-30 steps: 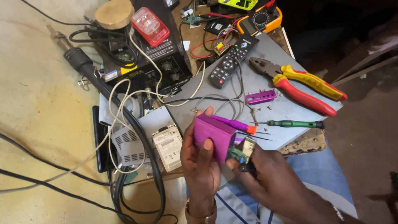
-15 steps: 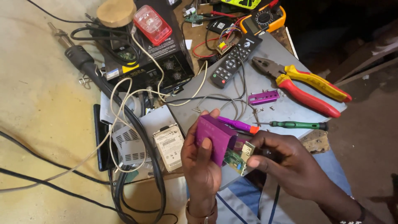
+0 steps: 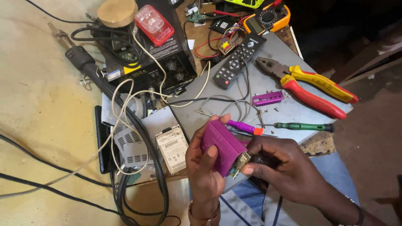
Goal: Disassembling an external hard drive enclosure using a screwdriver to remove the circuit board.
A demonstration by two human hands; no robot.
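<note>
Head view: purple rectangular metal casing (image 3: pixel 221 146) is gripped by left hand (image 3: pixel 204 175); green circuit board (image 3: pixel 239 162), pinched by right hand (image 3: pixel 279 168), could jam or bend if forced.

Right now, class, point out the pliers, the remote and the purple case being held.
Pliers (image 3: pixel 312 86), head view, on the red and yellow handles.
Remote (image 3: pixel 238 60), head view, on its button face.
Purple case (image 3: pixel 222 144), head view, on its broad top side, between the two hands.

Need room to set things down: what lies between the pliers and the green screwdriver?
Head view: a few small loose screws lie on the grey sheet between the pliers and green screwdriver.
</note>
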